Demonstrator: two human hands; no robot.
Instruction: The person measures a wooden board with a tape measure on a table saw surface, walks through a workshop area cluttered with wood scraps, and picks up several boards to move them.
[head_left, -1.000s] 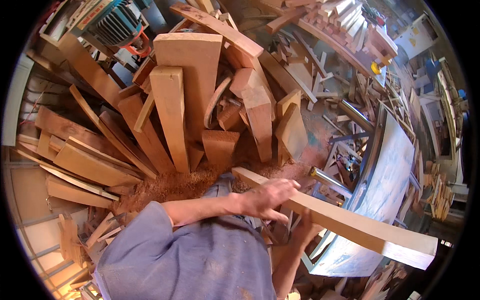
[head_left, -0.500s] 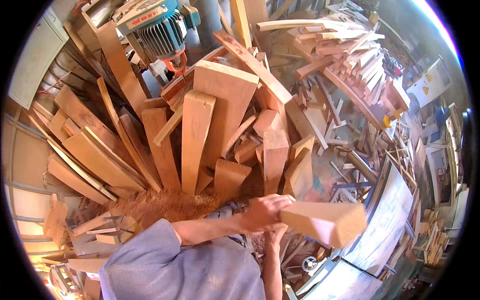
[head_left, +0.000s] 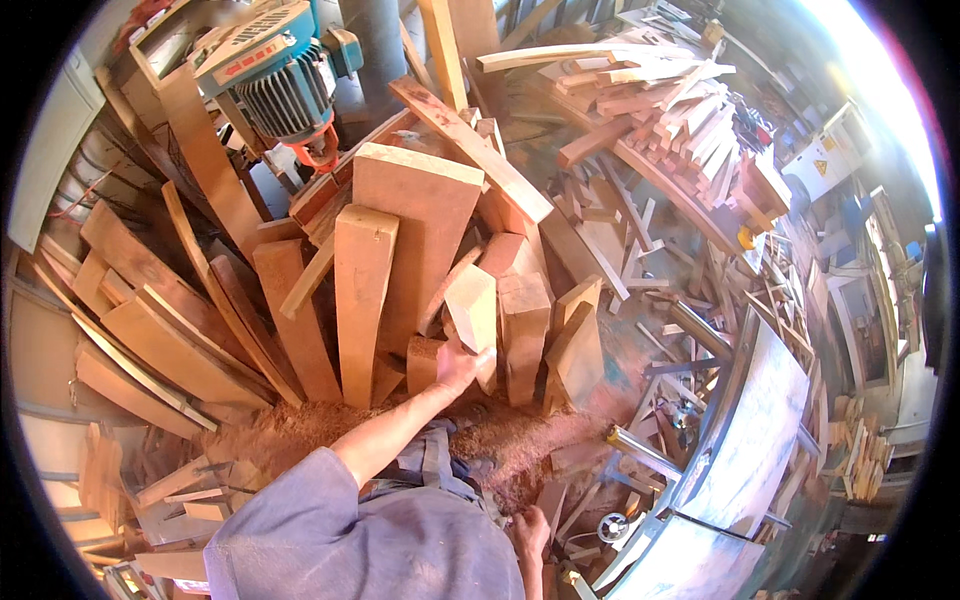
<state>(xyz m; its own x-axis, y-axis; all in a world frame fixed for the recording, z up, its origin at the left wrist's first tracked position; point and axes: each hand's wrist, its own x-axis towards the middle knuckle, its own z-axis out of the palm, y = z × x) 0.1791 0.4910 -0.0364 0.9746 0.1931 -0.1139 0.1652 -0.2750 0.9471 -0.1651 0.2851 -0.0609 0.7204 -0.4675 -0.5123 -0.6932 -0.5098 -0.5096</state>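
My left hand point(head_left: 462, 368) reaches forward with its fingers closed on the lower part of a squared wooden block point(head_left: 472, 308). The block stands nearly upright, just left of another upright block point(head_left: 525, 310). Several thick boards lean around it, among them a tall narrow beam point(head_left: 366, 290) and a broad plank point(head_left: 420, 205) behind that. Low at my right side, my right hand point(head_left: 531, 532) hangs with its fingers curled; I see nothing in it. The lower end of the held block is partly hidden by my hand.
Reddish sawdust point(head_left: 500, 440) covers the ground before me. A machine with a blue-green motor point(head_left: 285, 95) stands far left. Curved boards point(head_left: 185, 350) lean at left. A pile of wood strips point(head_left: 690, 130) lies far right, and a smooth metal machine table point(head_left: 745, 430) is at near right.
My left hand has carried the block from the right to the upright boards ahead, turning it from lying to upright. My right hand has dropped away to my side. The view has shifted slightly.
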